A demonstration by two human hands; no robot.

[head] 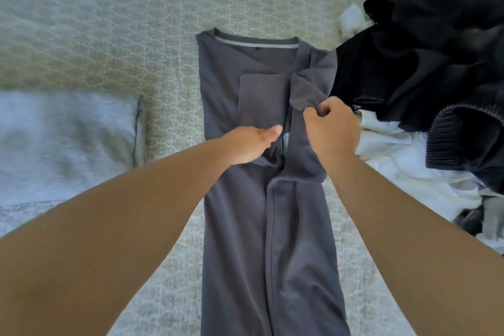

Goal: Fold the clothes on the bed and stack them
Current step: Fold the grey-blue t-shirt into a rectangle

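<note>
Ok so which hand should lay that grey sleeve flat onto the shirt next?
The right hand: it already pinches the sleeve of the grey shirt. The left hand rests flat on the shirt's middle, steadying it.

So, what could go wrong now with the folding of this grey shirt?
The right hand pinches the sleeve of the long dark grey shirt close to the unfolded black and white clothes pile; the sleeve may snag there. The left hand holds only the middle, so the folded sides could slip open.

Home bedroom, patterned bedspread (pixel 109 35), laundry pile (pixel 436 63)
</note>
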